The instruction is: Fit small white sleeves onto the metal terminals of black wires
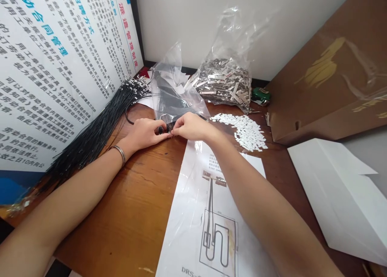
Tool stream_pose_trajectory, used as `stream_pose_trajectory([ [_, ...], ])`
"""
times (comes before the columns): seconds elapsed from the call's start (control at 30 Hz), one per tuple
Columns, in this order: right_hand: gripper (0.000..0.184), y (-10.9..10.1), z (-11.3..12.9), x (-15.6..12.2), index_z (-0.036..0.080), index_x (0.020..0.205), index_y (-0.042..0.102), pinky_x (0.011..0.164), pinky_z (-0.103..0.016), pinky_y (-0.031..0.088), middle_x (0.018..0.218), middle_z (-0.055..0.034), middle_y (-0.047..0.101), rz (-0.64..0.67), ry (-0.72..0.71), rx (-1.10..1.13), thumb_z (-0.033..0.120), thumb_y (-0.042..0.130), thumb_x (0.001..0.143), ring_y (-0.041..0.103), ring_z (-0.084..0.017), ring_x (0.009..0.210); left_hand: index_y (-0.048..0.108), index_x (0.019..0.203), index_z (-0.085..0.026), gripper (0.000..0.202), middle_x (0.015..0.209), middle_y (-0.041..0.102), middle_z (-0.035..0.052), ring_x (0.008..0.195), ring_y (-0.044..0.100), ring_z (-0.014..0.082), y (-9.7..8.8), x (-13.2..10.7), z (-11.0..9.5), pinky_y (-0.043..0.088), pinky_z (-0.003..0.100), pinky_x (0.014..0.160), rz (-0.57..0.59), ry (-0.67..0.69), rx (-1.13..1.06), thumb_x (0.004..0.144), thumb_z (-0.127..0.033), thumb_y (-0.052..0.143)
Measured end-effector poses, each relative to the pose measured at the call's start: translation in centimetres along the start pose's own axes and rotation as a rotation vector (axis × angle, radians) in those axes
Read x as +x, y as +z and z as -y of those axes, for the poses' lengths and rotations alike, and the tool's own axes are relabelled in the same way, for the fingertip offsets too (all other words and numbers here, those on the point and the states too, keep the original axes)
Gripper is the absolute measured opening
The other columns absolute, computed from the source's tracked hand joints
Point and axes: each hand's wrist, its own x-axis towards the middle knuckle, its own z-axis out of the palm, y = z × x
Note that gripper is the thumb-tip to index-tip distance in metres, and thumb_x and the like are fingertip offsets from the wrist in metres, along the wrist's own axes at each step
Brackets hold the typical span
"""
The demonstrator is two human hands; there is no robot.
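My left hand, with a metal bangle at its wrist, is closed around a black wire. The fingertips of my right hand pinch close to my left thumb, at the wire's end, and whatever small piece lies between them is too tiny to make out. Right behind both hands stands a clear plastic bag with dark contents. To the left a large bundle of black wires with white-tipped ends leans along the board. Many small white pieces are spread right of my right hand.
A clear bag of flat metal strips stands at the back, with a green object beside it. Under my right arm lies a printed drawing sheet. A brown box and a folded white card are at the right; a printed board borders the left.
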Motion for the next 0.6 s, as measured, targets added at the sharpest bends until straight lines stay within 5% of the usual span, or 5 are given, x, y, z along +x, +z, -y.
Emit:
stream_pose_trajectory([
  [0.3, 0.011, -0.3, 0.3, -0.3, 0.016, 0.067, 0.070, 0.052, -0.023, 0.037, 0.071, -0.0047, 0.066, 0.082, -0.004, -0.080, 0.019, 0.060, 0.069, 0.055, -0.015, 0.065, 0.070, 0.091, -0.022, 0.036, 0.084, 0.075, 0.0046, 0.075, 0.066, 0.0210, 0.0, 0.0, -0.2, 0.038, 0.027, 0.061, 0.012, -0.035, 0.039, 0.084, -0.053, 0.055],
  [0.6, 0.010, -1.4, 4.0, -3.7, 0.018, 0.060, 0.062, 0.047, -0.027, 0.032, 0.060, -0.0013, 0.058, 0.431, -0.152, -0.210, 0.018, 0.062, 0.070, 0.048, -0.013, 0.054, 0.070, 0.095, -0.021, 0.033, 0.076, 0.072, 0.0046, 0.073, 0.065, 0.0220, 0.0, 0.1, -0.1, 0.037, 0.028, 0.060, 0.028, -0.065, 0.056, 0.084, -0.048, 0.053],
])
